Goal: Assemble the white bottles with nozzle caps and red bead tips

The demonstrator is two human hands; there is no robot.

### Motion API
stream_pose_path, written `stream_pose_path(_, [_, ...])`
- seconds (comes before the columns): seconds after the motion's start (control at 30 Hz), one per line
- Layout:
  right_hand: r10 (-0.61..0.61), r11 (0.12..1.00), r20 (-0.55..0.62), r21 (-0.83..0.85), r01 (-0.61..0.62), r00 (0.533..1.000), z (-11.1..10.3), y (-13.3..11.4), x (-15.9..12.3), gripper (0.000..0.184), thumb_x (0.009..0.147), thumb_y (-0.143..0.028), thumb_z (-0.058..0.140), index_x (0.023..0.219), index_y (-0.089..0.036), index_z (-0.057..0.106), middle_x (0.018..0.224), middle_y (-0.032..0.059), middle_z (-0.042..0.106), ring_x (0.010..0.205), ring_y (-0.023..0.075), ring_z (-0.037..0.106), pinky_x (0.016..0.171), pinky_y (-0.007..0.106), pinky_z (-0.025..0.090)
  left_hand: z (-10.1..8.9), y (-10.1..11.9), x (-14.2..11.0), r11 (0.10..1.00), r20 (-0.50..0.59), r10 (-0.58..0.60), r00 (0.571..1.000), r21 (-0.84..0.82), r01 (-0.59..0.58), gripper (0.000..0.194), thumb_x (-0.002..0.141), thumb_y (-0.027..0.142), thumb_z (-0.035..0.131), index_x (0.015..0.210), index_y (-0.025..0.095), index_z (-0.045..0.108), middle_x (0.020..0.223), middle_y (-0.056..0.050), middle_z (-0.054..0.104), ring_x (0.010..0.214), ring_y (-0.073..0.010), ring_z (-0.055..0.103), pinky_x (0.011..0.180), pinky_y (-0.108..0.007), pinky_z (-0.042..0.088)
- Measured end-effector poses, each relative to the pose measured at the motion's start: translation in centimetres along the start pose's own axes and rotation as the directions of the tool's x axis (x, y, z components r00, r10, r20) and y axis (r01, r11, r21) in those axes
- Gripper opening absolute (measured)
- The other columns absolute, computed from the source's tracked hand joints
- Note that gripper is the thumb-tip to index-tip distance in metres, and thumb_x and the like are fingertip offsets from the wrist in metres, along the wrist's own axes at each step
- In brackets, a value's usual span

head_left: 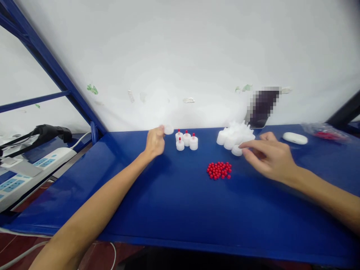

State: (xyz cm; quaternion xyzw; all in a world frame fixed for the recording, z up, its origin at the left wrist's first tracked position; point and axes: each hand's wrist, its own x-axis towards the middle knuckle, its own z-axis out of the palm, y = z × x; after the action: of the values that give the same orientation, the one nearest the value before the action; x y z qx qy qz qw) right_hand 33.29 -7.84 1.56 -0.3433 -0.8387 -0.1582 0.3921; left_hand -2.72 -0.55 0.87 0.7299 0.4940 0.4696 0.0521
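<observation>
My left hand (155,142) is closed with thumb and fingers pinching a round white cap (168,129), held flat face towards me above the table's back edge. Just right of it, several white caps (193,143) stand upright, their thin spouts topped with small red tips. My right hand (271,155) has its index finger and thumb at the near side of another white cap (236,150), gripping its edge. That cap lies in front of a heap of white spouted caps (232,137). Small red tips (218,170) lie in a loose pile between my hands, nearer to me.
A white oval case (295,138) and a clear bag with red pieces (330,135) lie at the right of the blue table (174,213). A dark, pixelated device (263,108) leans on the wall. Power strips (39,165) and cables are at the left, beside a blue frame post (59,71).
</observation>
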Motion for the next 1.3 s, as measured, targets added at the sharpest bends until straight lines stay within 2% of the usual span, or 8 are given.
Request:
stream_pose_path(0.07, [0.058, 0.997, -0.006, -0.053, -0.058, 0.998, -0.1, 0.9, 0.2, 0.02, 0.088, -0.026, 0.055, 0.079, -0.019, 0.071, 0.046, -0.0002, 0.05, 0.053, 0.0166, 0.045, 0.055, 0.03, 0.037, -0.3, -1.1, 0.5, 0.987, -0.05, -0.142, 0.989, -0.082, 0.137, 0.053, 0.097, 0.054, 0.01, 0.063, 0.022, 0.036, 0.057, 0.0, 0.039, 0.056, -0.0153, 0.041, 0.055, -0.027, 0.035])
stream_pose_path(0.13, [0.153, 0.984, 0.082, -0.103, -0.144, 0.985, -0.3, 1.4, 0.5, 0.025, 0.088, -0.032, 0.054, 0.08, -0.017, 0.072, 0.047, 0.0009, 0.052, 0.054, 0.0169, 0.049, 0.052, 0.028, 0.036, -0.5, -1.5, 0.6, 0.981, -0.019, -0.169, 0.985, -0.103, 0.166, 0.047, 0.097, 0.052, 0.021, 0.063, 0.022, 0.035, 0.058, 0.001, 0.036, 0.056, -0.0144, 0.038, 0.054, -0.026, 0.033])
stream_pose_path(0.23, [0.306, 0.945, 0.252, -0.202, -0.259, 0.918, -0.6, 1.7, 0.8, 0.03, 0.088, -0.038, 0.051, 0.086, -0.016, 0.072, 0.06, 0.0033, 0.063, 0.056, 0.0179, 0.056, 0.054, 0.029, 0.036, -0.5, -0.9, 0.1, 0.988, 0.059, -0.118, 0.991, -0.095, 0.123, 0.042, 0.094, 0.048, 0.039, 0.062, 0.02, 0.036, 0.058, 0.003, 0.034, 0.055, -0.0121, 0.034, 0.054, -0.025, 0.03])
stream_pose_path(0.33, [0.376, 0.911, 0.3, -0.292, -0.29, 0.877, -0.5, 1.8, 0.8, 0.031, 0.088, -0.042, 0.049, 0.089, -0.02, 0.071, 0.074, 0.0056, 0.069, 0.063, 0.0211, 0.06, 0.055, 0.03, 0.033, -0.3, 0.3, -0.4, 0.995, 0.114, -0.054, 0.992, -0.08, 0.063, 0.034, 0.093, 0.043, 0.047, 0.069, 0.019, 0.045, 0.06, 0.005, 0.036, 0.056, -0.0107, 0.035, 0.056, -0.025, 0.029])
stream_pose_path(0.57, [0.422, 0.894, 0.372, -0.324, -0.31, 0.827, -0.2, 1.6, 0.7, 0.039, 0.088, -0.05, 0.047, 0.1, -0.022, 0.072, 0.07, 0.0036, 0.07, 0.063, 0.0233, 0.063, 0.052, 0.03, 0.03, 0.2, 1.6, -1.0, 0.997, 0.175, 0.069, 0.982, -0.053, -0.061, 0.018, 0.096, 0.035, 0.046, 0.101, 0.019, 0.054, 0.062, 0.007, 0.039, 0.054, -0.0099, 0.038, 0.058, -0.023, 0.031])
stream_pose_path(0.73, [0.423, 0.896, 0.391, -0.314, -0.313, 0.818, 0.0, 1.4, 0.7, 0.041, 0.089, -0.049, 0.047, 0.109, -0.022, 0.07, 0.069, 0.0019, 0.069, 0.062, 0.0229, 0.064, 0.051, 0.03, 0.031, 0.4, 1.9, -1.2, 0.997, 0.202, 0.074, 0.977, -0.047, -0.066, 0.02, 0.095, 0.034, 0.048, 0.103, 0.018, 0.058, 0.059, 0.008, 0.038, 0.053, -0.0093, 0.038, 0.057, -0.022, 0.031])
stream_pose_path(1.13, [0.473, 0.877, 0.418, -0.311, -0.367, 0.775, 0.1, 1.5, 0.8, 0.038, 0.091, -0.046, 0.045, 0.11, -0.023, 0.07, 0.071, 0.0019, 0.071, 0.064, 0.0223, 0.064, 0.052, 0.029, 0.032, 0.8, 1.7, -1.4, 0.998, 0.306, 0.065, 0.95, -0.011, -0.065, 0.027, 0.098, 0.038, 0.044, 0.106, 0.017, 0.059, 0.058, 0.008, 0.04, 0.051, -0.0092, 0.04, 0.056, -0.023, 0.031])
stream_pose_path(1.3, [0.468, 0.88, 0.433, -0.304, -0.363, 0.771, 0.4, 1.6, 0.6, 0.038, 0.091, -0.045, 0.045, 0.111, -0.023, 0.069, 0.071, 0.0014, 0.071, 0.065, 0.0225, 0.065, 0.052, 0.029, 0.033, 0.8, 1.7, -1.5, 0.994, 0.349, 0.062, 0.935, 0.06, -0.089, 0.031, 0.099, 0.037, 0.041, 0.119, 0.019, 0.055, 0.061, 0.007, 0.048, 0.054, -0.0111, 0.046, 0.06, -0.024, 0.033])
